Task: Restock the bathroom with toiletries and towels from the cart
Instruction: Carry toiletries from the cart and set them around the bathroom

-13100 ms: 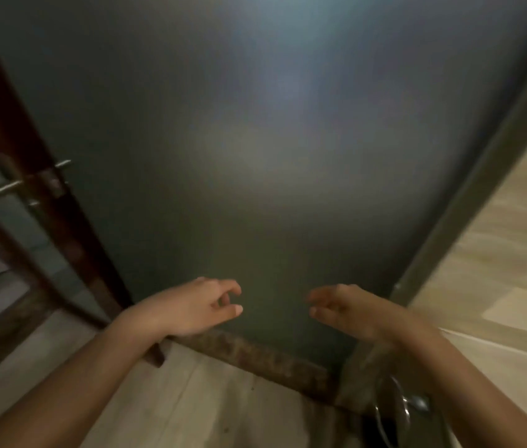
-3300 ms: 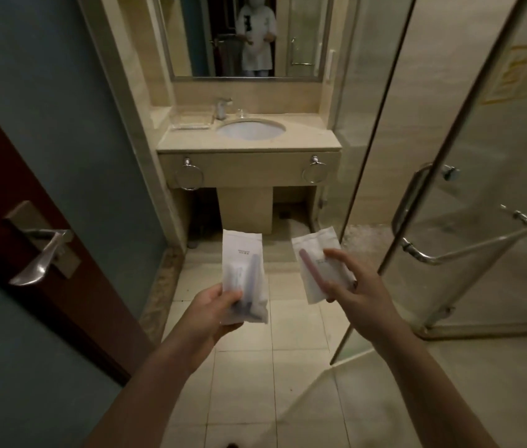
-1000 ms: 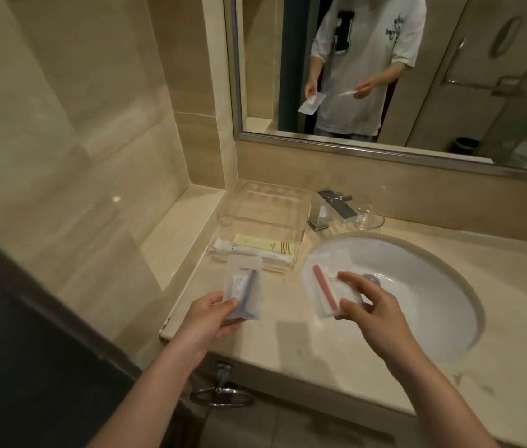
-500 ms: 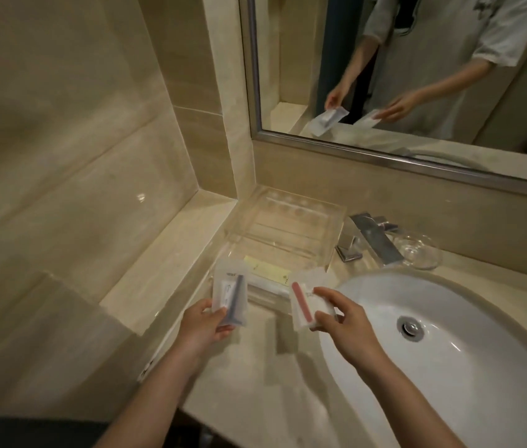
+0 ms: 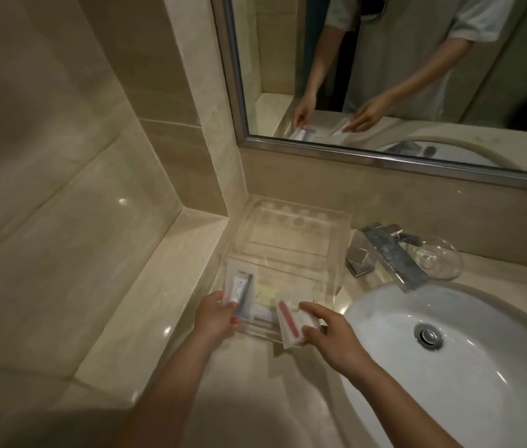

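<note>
The two toiletry packets are thin, sealed plastic sachets, and they look feather-light, limp at the edges and somewhat slick. The only stiffness comes from what is inside, so a pinch on a bottom corner or across the stiff core should hold better than one on the loose film. The left packet, with a small tube and a dark handle inside, is held upright over the near left corner of the clear tray. The left hand pinches its lower edge between thumb and curled fingers. The right packet, showing a pink strip, hangs over the tray's near edge. The right hand grips it between the thumb below and the forefinger laid along the top. A yellow-labelled sachet already lies in the tray's front section. The tray looks rigid and may slide if nudged. It stands on the marble counter, just beside the faucet and a small glass dish, with the white sink to the right.
</note>
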Available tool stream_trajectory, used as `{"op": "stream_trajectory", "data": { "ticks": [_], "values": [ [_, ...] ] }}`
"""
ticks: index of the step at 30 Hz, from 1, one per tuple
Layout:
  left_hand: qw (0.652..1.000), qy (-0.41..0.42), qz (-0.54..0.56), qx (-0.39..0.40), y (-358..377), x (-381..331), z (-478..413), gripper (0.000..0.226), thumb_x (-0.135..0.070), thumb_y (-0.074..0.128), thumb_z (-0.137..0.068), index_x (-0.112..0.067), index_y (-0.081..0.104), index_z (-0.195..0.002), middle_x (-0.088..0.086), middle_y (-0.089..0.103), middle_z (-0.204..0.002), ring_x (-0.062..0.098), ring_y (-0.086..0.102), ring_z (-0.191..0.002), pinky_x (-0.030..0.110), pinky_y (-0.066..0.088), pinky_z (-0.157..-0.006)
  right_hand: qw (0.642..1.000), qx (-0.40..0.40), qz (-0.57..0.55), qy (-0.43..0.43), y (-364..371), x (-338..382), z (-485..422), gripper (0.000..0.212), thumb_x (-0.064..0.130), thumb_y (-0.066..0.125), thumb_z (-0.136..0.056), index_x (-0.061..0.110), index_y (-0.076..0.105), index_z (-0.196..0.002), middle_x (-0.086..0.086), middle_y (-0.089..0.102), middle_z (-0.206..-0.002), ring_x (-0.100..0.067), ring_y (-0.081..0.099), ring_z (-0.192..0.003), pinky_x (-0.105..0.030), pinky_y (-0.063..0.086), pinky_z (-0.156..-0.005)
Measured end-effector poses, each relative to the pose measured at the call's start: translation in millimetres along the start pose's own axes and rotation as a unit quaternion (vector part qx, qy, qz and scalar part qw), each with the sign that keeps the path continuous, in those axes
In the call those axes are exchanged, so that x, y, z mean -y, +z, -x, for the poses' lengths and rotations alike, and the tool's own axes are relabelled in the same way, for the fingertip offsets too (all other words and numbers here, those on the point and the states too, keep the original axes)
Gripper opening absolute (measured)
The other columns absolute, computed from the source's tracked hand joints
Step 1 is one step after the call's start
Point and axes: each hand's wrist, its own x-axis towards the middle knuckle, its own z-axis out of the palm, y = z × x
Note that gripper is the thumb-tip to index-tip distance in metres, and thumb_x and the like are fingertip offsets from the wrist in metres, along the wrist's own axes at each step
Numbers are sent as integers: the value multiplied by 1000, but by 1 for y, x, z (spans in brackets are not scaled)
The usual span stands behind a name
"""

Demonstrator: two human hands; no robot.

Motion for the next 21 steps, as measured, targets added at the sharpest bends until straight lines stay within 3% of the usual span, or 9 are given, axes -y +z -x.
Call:
{"op": "stream_trajectory", "data": {
  "ticks": [3,5,8,11,15,18,21],
  "values": [
    [997,17,-80,13,-6,-1,-20,44,-8,48,-94,-5,40,-137,16,53,-127,22,61,-70,19,46,-41,1000,-7,8,9,9,-1,-6,42,6,55,-87,22,56,-126,9,52,-126,-18,57,-113,-36,48,-98],
    [988,56,-145,8,-11,0,-30,38,-14,49,-92,-9,49,-129,12,60,-119,20,64,-67,25,50,-49,1000,-15,8,21,14,-2,-9,43,6,55,-87,21,55,-127,8,51,-126,-20,58,-111,-36,49,-96],
    [972,109,-206,-19,-13,3,-33,19,-18,52,-89,-9,58,-104,12,64,-102,27,65,-82,39,55,-74,999,-19,16,29,21,-3,-12,44,6,54,-88,20,53,-129,10,49,-125,-19,59,-108,-30,51,-92],
    [936,186,-295,-55,-15,8,-28,24,-22,52,-93,-10,53,-113,8,58,-110,24,59,-99,30,45,-81,999,-22,18,34,26,-1,-15,44,6,54,-89,19,52,-131,10,47,-125,-15,59,-103,-26,52,-86],
    [886,258,-373,-96,-18,20,-27,34,-28,49,-94,-13,43,-124,7,51,-119,18,56,-100,23,42,-76,998,-38,35,39,33,-3,-20,44,6,55,-89,18,52,-131,5,51,-131,-15,53,-115,-29,46,-97],
    [855,281,-420,-117,-15,20,-25,37,-28,50,-93,-16,40,-125,4,48,-121,12,53,-97,20,43,-74,997,-52,56,33,40,-4,-23,45,6,55,-88,18,53,-131,4,52,-134,-11,50,-116,-20,40,-94],
    [830,337,-438,-71,-6,18,-29,43,-30,47,-93,-19,35,-134,2,41,-133,14,45,-114,23,39,-90,996,-63,59,35,46,-6,-25,45,6,56,-89,18,52,-132,4,52,-134,-7,48,-111,-19,40,-92]
  ]
}}
